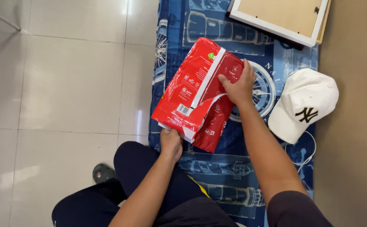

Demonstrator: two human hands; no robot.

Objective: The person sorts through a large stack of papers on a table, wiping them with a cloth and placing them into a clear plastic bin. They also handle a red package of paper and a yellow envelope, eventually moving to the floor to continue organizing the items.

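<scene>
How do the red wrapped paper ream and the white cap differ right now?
The red plastic-wrapped paper ream is flat and rectangular, the white fabric cap domed. The ream is held by the left hand and right hand; the cap lies untouched. The ream's wrapper is torn open; the cap looks intact. Both are over the blue patterned mat.

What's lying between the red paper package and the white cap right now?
In the head view, only the right hand and forearm cross that stretch, above the blue patterned cloth. Nothing else lies between the red package and the white cap.
</scene>
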